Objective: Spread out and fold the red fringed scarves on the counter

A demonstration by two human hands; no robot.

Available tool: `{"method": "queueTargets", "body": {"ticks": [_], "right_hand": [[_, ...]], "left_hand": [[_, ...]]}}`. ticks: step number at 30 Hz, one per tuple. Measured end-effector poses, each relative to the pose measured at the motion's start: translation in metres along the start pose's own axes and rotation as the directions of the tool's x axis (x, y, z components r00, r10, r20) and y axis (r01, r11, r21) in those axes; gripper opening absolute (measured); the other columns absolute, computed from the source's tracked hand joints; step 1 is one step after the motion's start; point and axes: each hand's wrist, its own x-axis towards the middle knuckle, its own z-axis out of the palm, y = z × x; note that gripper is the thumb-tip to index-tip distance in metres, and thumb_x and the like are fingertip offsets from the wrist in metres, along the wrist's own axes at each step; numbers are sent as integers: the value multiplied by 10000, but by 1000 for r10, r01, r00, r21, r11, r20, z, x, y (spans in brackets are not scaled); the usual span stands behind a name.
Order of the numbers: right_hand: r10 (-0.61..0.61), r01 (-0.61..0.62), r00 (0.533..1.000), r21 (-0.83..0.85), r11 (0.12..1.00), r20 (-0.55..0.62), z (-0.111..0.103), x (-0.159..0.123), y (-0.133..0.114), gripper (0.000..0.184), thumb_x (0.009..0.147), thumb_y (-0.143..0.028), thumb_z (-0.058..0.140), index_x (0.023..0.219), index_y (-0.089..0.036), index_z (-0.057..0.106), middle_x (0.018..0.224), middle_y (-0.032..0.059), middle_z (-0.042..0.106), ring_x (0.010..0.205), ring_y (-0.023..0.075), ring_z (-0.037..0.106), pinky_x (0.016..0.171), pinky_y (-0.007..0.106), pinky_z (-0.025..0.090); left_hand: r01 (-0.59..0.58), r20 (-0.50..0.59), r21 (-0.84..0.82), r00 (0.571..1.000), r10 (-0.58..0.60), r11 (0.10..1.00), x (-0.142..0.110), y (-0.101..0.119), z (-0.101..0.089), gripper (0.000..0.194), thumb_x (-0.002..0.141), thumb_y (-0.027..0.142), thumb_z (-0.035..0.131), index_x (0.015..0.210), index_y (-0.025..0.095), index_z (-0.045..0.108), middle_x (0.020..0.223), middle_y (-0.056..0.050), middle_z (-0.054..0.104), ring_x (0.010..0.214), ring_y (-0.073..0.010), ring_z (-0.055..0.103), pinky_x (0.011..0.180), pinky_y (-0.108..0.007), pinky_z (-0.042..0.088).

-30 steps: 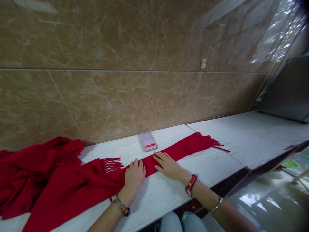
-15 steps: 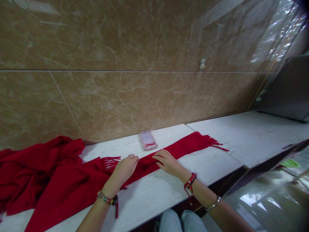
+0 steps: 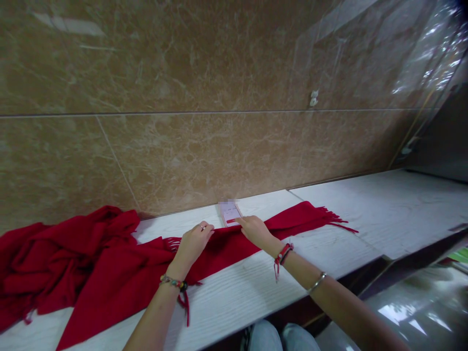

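One scarf [image 3: 230,248] lies partly flat, left hand [image 3: 194,245] and right hand [image 3: 255,230] pinching its far edge — the heap [image 3: 69,253] toward the tabletop's [image 3: 234,302] left end unsmoothed.

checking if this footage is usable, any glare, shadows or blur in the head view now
In the head view, bright glare on the glossy wall and floor; there too, soft shadows on the white counter, pixelation over part of the phone, while the red scarf reads fairly clearly.

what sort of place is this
Probably an indoor room, though its exact use is unclear: there's a glossy brown marbled wall, a white wood-grain counter against it, and a shiny floor.
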Motion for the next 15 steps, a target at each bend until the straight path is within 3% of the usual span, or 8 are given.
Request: {"method": "queueTargets", "body": {"ticks": [2,4,9,15], "right_hand": [[32,-31,999,-8,999,36,-1,9,4,257,807,-92,401,994,-141,570,927,103,624,842,206,578,747,301,425],[37,-37,999,-7,999,38,0,12,7,237,804,-89,403,944,-144,586,931,99,620,850,196,579,744,281,423],[-47,48,999,42,998,-12,6,-3,10,221,794,-84,425,928,-144,590,918,76,621,853,177,573,759,268,421],[-234,236,971,56,970,-41,17,-43,18,200,823,-114,440,906,-150,619,880,74,632,839,167,563,761,280,425]], "left_hand": [[-50,28,-43,998,51,998,1,-3,4,297,843,338,426,1115,224,451,1073,-41,527,920,-168,529,730,-251,426],[-84,76,-43,993,87,996,1,-5,6,385,790,308,507,1158,231,425,1078,-43,530,968,-187,513,795,-278,416],[-48,177,22,983,43,999,0,-4,3,360,747,32,375,1027,213,508,1021,-56,564,953,-170,531,798,-284,415],[-176,301,-95,933,197,980,-17,7,-9,368,697,36,383,980,222,527,1002,-48,583,905,-179,553,748,-282,428]]}}
